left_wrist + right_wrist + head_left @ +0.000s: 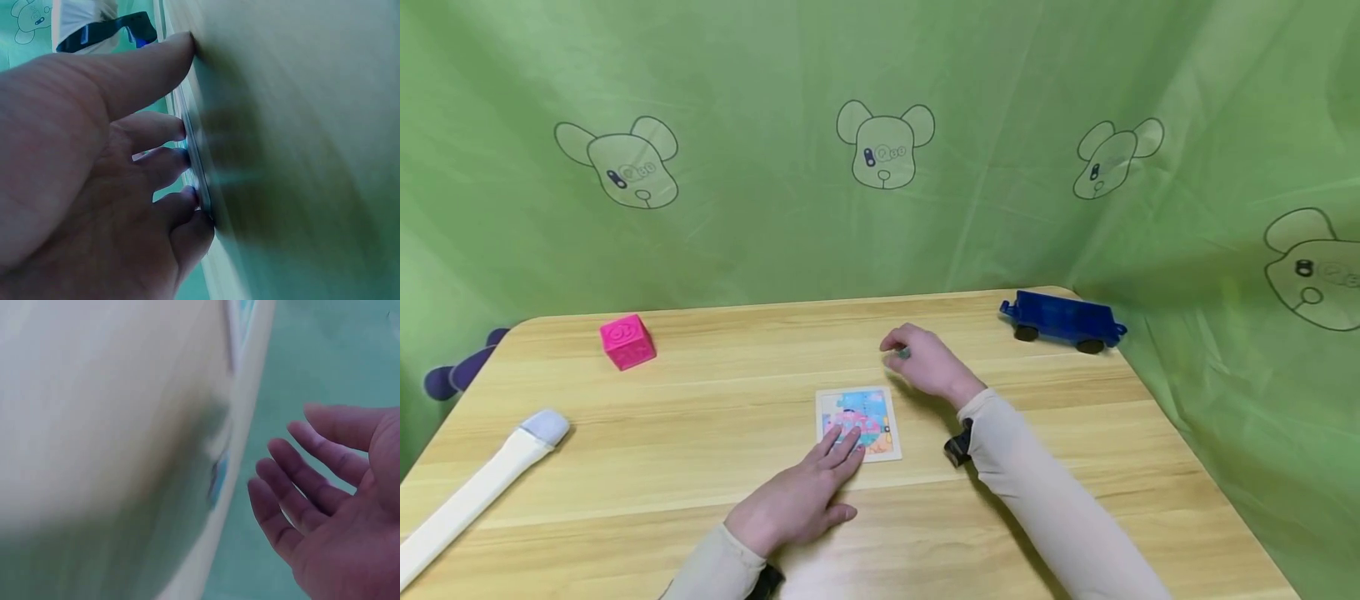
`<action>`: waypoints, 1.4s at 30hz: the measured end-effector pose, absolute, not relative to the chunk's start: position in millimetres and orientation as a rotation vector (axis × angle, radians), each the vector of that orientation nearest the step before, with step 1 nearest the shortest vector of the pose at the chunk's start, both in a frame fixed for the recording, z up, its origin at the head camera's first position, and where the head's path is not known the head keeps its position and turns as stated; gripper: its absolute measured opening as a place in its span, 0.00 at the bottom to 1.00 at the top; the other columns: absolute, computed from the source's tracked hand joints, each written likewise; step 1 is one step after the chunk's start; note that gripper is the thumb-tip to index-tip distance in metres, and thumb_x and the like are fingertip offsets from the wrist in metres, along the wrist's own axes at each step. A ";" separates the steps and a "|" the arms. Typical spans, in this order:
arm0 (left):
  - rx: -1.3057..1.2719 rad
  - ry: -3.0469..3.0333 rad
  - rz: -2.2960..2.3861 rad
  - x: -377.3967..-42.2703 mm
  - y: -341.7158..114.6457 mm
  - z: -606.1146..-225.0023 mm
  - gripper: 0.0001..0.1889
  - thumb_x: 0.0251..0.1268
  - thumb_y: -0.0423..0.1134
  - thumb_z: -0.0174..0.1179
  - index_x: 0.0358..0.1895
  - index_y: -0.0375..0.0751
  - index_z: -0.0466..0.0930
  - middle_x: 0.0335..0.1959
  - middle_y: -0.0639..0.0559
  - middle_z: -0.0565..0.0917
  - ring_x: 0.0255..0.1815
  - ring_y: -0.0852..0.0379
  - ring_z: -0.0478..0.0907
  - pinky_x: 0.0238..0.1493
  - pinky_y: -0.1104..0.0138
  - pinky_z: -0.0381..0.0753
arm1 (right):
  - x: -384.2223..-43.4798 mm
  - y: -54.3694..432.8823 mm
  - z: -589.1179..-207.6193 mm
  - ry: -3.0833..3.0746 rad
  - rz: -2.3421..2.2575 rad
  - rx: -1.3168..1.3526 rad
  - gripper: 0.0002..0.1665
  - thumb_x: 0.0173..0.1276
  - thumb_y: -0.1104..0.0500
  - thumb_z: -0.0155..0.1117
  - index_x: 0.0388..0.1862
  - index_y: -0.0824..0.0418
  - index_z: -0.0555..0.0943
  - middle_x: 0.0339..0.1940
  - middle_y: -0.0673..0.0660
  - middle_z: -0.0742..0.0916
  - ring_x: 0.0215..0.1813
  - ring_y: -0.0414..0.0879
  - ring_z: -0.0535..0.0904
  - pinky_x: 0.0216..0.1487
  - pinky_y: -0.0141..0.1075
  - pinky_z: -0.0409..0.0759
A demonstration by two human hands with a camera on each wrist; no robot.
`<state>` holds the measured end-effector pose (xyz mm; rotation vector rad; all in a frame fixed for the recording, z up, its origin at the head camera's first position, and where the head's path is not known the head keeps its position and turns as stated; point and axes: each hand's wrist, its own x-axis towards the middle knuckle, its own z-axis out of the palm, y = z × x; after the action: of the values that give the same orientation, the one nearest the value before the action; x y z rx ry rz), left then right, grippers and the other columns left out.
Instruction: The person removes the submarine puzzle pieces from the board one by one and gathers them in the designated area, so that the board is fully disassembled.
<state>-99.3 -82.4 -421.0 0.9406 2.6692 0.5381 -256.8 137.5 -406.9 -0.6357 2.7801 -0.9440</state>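
A small jigsaw puzzle (877,402) in a pale frame lies on the wooden table, with a blue, pink and orange picture and a pale patch at its upper left. My left hand (801,500) rests its spread fingertips on the puzzle's lower left part. The left wrist view shows the puzzle (199,169) edge-on under those fingers, thumb apart from them. Beyond the puzzle's upper right corner, my right hand (931,362) hovers with loosely bent fingers over a small bluish puzzle piece (218,479). In the right wrist view, this hand (337,494) is apart from the piece, holding nothing.
A pink block (628,342) sits at the back left of the table (715,417). A blue toy wagon (1060,320) with black wheels stands at the back right. A white strap-like arm with a grey end (545,427) lies along the left. Green curtain (760,167) hangs behind.
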 end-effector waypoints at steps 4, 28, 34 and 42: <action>0.953 2.682 0.517 -99.8 -82.9 -421.0 0.37 0.68 0.47 0.62 0.74 0.33 0.59 0.78 0.41 0.52 0.78 0.41 0.44 0.69 0.54 0.62 | -240.9 122.1 -402.7 2.702 -0.887 -0.791 0.15 0.70 0.63 0.63 0.54 0.62 0.81 0.53 0.56 0.82 0.58 0.53 0.76 0.62 0.47 0.72; 0.916 2.659 0.532 -99.2 -83.4 -420.7 0.41 0.66 0.52 0.63 0.75 0.34 0.59 0.78 0.42 0.52 0.78 0.44 0.42 0.69 0.54 0.62 | -229.7 89.1 -419.9 2.596 -0.639 -1.014 0.12 0.63 0.67 0.69 0.46 0.57 0.85 0.42 0.49 0.77 0.44 0.42 0.73 0.51 0.35 0.75; 0.925 2.656 0.545 -99.5 -83.6 -419.9 0.41 0.66 0.51 0.63 0.75 0.34 0.59 0.78 0.41 0.52 0.78 0.43 0.42 0.70 0.54 0.61 | -229.5 89.6 -420.1 2.606 -0.633 -1.030 0.13 0.63 0.67 0.68 0.44 0.54 0.83 0.42 0.50 0.77 0.46 0.44 0.71 0.51 0.37 0.73; 0.946 2.656 0.565 -100.5 -83.7 -419.5 0.40 0.65 0.50 0.64 0.74 0.32 0.59 0.78 0.41 0.52 0.78 0.42 0.42 0.70 0.53 0.60 | -229.1 88.5 -416.9 2.615 -0.625 -0.980 0.15 0.62 0.66 0.70 0.47 0.56 0.81 0.43 0.51 0.78 0.50 0.48 0.71 0.54 0.40 0.73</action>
<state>-100.5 -83.7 -419.5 0.9461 2.6561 0.5648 -229.1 88.5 -416.9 -0.9801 2.6152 -0.6254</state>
